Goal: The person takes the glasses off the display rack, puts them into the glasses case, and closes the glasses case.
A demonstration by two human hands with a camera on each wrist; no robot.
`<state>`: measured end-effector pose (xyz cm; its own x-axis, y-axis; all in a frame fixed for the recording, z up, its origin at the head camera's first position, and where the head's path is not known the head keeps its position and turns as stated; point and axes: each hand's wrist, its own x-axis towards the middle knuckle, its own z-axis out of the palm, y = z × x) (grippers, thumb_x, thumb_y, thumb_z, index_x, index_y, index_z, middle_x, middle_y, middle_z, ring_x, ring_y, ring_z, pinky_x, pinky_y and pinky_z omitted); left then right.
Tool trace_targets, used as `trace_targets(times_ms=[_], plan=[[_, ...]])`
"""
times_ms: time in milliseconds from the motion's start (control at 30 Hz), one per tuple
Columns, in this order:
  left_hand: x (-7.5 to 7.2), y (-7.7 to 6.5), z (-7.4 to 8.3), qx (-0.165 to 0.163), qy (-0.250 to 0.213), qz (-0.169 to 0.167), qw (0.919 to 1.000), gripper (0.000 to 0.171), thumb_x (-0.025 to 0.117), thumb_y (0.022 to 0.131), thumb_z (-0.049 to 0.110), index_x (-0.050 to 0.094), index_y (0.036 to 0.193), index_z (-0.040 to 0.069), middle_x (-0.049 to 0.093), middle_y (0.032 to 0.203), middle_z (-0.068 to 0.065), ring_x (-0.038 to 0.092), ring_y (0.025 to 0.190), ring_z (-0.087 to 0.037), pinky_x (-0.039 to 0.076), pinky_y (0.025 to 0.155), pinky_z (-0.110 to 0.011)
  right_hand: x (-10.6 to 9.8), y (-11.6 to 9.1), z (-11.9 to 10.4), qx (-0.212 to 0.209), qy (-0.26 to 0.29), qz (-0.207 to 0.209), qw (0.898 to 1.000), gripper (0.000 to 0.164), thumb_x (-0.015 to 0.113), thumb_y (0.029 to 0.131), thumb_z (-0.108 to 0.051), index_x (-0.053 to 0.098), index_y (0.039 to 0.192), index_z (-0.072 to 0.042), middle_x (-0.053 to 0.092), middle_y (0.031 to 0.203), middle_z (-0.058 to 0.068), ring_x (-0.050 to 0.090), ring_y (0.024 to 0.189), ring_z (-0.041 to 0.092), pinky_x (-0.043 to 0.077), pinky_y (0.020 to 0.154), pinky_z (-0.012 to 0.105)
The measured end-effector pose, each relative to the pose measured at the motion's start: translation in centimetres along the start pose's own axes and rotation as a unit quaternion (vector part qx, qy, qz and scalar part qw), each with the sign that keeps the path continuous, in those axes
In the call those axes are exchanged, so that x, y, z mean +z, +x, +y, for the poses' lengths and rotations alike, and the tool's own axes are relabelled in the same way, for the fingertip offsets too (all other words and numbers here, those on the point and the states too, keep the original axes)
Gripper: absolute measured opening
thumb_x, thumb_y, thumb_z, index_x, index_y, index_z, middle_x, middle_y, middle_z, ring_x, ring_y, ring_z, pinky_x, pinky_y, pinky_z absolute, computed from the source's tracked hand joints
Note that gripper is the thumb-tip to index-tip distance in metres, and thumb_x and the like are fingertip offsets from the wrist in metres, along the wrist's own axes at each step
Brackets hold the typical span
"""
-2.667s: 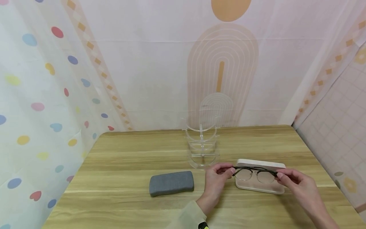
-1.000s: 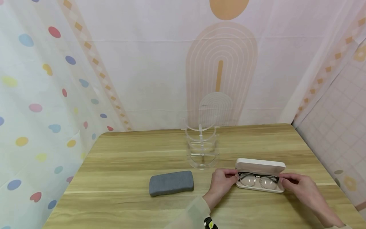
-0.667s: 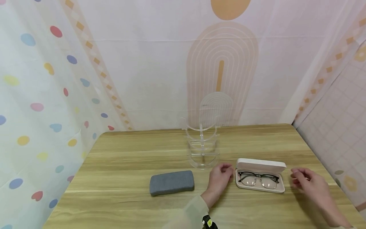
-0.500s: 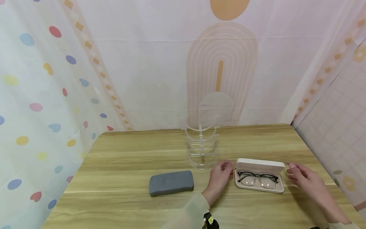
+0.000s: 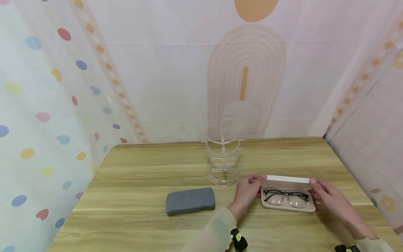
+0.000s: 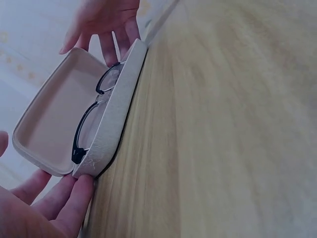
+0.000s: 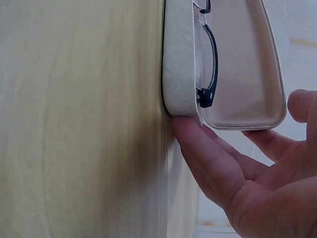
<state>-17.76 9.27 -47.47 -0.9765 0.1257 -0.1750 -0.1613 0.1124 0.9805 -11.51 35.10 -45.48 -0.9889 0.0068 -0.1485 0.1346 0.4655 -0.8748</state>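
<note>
A cream eyeglass case [image 5: 288, 209] lies on the table, its lid [image 5: 288, 179] raised at the back. Inside rest glasses [image 5: 285, 193] with a dark browline and clear lenses, folded, lenses toward me. My left hand [image 5: 247, 192] is at the case's left end, and its fingertips [image 6: 81, 183] touch the end wall in the left wrist view. At the other end is my right hand [image 5: 330, 200]. The right wrist view shows its fingers [image 7: 208, 148] extended against the end of the case and lid, the thumb [image 7: 299, 105] standing off the lid.
A grey eyeglass case [image 5: 190, 201], closed, lies left of my left hand. Behind it to the right stands a clear tiered display rack [image 5: 223, 154]. The wooden table [image 5: 141, 171] ends at a patterned curtain [image 5: 170, 77] at the back.
The glasses went down from above the case into it, held by both hands. Both hands then let go, drew apart, and came back to the ends of the case, by the lid.
</note>
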Motion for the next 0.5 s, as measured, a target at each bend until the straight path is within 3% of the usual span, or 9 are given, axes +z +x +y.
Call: trace_targets(times_ms=[233, 367, 500], plan=[[0.1, -0.1, 0.2, -0.005, 0.022, 0.002, 0.9997, 0.029, 0.080, 0.089, 0.041, 0.074, 0.097, 0.013, 0.068, 0.088, 0.003, 0.063, 0.071, -0.012, 0.060, 0.067, -0.030, -0.2, 0.2, 0.4, 0.004, 0.018, -0.012, 1.000, 0.063, 0.033, 0.115, -0.032, 0.028, 0.149, 0.020, 0.046, 0.138, 0.046, 0.063, 0.117, 0.045, 0.062, 0.083, 0.042], [0.0, -0.1, 0.2, -0.011, 0.012, -0.002, 0.9999, 0.025, 0.082, 0.088, 0.035, 0.075, 0.097, 0.013, 0.069, 0.088, 0.002, 0.064, 0.072, -0.012, 0.060, 0.069, -0.030, -0.4, 0.1, 1.0, -0.012, 0.049, -0.017, 0.999, 0.055, 0.040, 0.114, -0.027, 0.037, 0.144, 0.019, 0.053, 0.133, 0.040, 0.067, 0.108, 0.023, 0.062, 0.082, 0.039], [-0.3, -0.3, 0.2, -0.012, -0.007, -0.020, 0.9997, 0.023, 0.083, 0.088, 0.029, 0.075, 0.099, 0.011, 0.071, 0.089, 0.001, 0.067, 0.076, -0.011, 0.061, 0.070, -0.029, -0.8, 0.1, 1.6, -0.033, 0.086, -0.037, 0.995, 0.044, 0.046, 0.113, -0.021, 0.045, 0.141, 0.013, 0.060, 0.128, 0.024, 0.066, 0.103, 0.006, 0.061, 0.084, 0.036]])
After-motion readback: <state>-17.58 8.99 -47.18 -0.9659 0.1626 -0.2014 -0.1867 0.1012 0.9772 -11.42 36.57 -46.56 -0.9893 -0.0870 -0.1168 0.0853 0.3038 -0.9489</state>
